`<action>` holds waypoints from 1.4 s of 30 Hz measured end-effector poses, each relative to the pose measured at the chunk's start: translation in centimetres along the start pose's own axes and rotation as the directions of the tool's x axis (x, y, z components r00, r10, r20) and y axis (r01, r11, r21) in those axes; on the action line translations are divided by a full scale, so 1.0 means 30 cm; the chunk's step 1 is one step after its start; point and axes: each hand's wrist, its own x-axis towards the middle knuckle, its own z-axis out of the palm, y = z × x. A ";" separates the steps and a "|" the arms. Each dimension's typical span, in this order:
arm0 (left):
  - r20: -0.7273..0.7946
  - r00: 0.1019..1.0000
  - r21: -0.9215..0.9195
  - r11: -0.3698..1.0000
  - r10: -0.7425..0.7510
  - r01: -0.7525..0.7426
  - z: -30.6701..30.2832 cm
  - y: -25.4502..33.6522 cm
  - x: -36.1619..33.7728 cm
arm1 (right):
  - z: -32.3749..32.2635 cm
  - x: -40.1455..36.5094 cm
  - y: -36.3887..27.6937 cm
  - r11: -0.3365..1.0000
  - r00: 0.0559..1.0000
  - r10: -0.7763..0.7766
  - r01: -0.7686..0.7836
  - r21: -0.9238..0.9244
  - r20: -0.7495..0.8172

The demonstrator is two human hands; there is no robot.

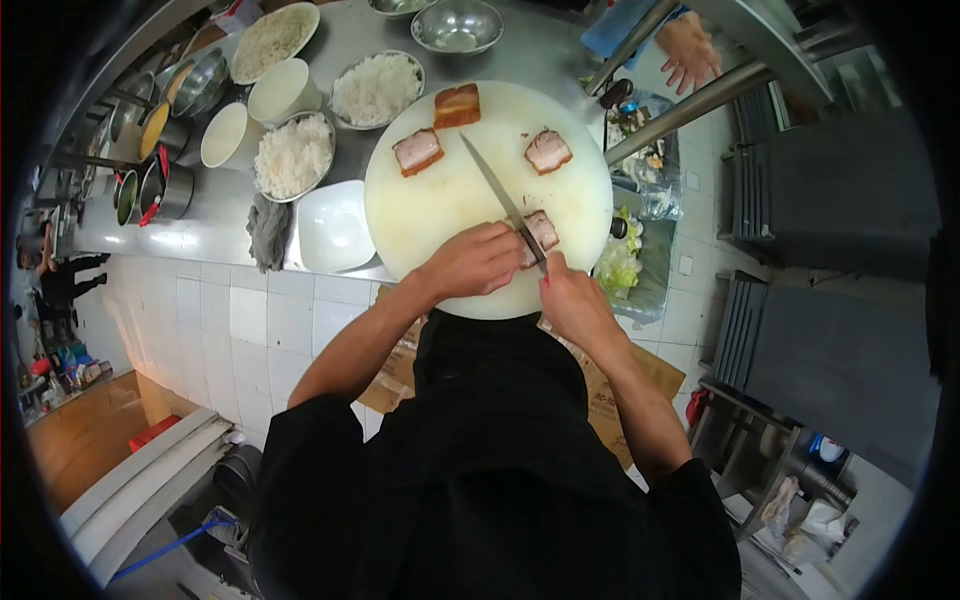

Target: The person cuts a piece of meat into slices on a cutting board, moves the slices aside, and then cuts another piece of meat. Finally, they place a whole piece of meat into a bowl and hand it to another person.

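My right hand [578, 305] is wrapped around the handle of a long kitchen knife [490, 180], whose blade points away across the round white cutting board [450, 210]. Under the blade, near the handle, lies a piece of roast pork [542, 229]. With fingers curled together, my left hand [475, 262] holds this piece from the left, close to the blade; the fingertips are partly hidden. Farther up the board are a browned pork block [457, 105], a cut pork piece [418, 152] at left and another pork chunk [548, 152] at right.
Left of the board stand rice bowls [378, 90], a square white dish [335, 228] and a grey cloth [268, 232]. Metal bowls [458, 27] sit behind. At right are a bin with lettuce [622, 258], a metal rail [690, 112] and another person's hand [688, 52].
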 end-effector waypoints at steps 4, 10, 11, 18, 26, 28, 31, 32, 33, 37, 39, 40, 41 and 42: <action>-0.026 0.999 0.101 0.994 -0.042 0.045 -0.001 0.024 -0.010 | -0.156 -0.148 -0.003 0.991 0.996 0.063 -0.070 0.117 0.064; -0.046 0.971 0.078 0.968 -0.235 0.238 -0.036 0.035 0.021 | -0.256 -0.316 0.129 0.967 0.977 0.213 -0.211 0.141 0.000; -0.060 0.949 0.054 0.948 -0.311 0.314 -0.041 0.058 0.025 | -0.246 -0.335 0.164 0.970 0.976 0.218 -0.217 0.110 0.007; -0.011 0.824 -0.106 0.820 -0.566 0.562 0.040 0.067 0.048 | -0.206 -0.374 0.204 0.968 0.961 0.247 -0.239 -0.077 0.124; -0.076 0.768 -0.127 0.770 -0.636 0.625 0.066 0.099 0.084 | -0.205 -0.374 0.200 0.971 0.963 0.237 -0.232 -0.058 0.124; -0.073 0.733 -0.151 0.734 -0.677 0.663 0.092 0.103 0.104 | -0.208 -0.368 0.201 0.977 0.969 0.213 -0.209 -0.046 0.124; -0.170 0.732 -0.128 0.751 -0.660 0.647 0.072 0.112 0.105 | -0.235 -0.362 0.248 0.982 0.981 0.180 -0.174 -0.076 0.076; -0.224 0.727 -0.095 0.757 -0.649 0.646 0.037 0.122 0.105 | -0.270 -0.373 0.254 0.985 0.980 0.172 -0.173 0.001 0.100; -0.281 0.722 -0.059 0.762 -0.632 0.644 0.003 0.118 0.103 | -0.304 -0.381 0.254 0.983 0.980 0.159 -0.169 0.077 0.122; -0.550 0.632 0.220 0.636 -0.546 0.740 -0.215 -0.076 -0.006 | -0.332 -0.376 0.230 0.965 0.998 0.027 -0.041 0.257 0.059; -0.590 0.604 0.251 0.590 -0.536 0.768 -0.245 -0.188 -0.052 | -0.287 -0.339 0.244 0.849 0.988 0.102 -0.145 0.508 0.112; -0.470 0.635 0.241 0.603 -0.612 0.760 -0.254 -0.235 -0.068 | -0.265 -0.308 0.251 0.814 0.993 0.008 -0.074 0.576 0.116; -0.338 0.656 0.226 0.618 -0.675 0.753 -0.247 -0.266 -0.087 | -0.254 -0.281 0.240 0.819 0.993 -0.005 -0.062 0.571 0.115; -0.375 0.675 0.245 0.635 -0.635 0.733 -0.246 -0.265 -0.083 | -0.246 -0.253 0.216 0.750 0.989 0.004 -0.100 0.654 0.147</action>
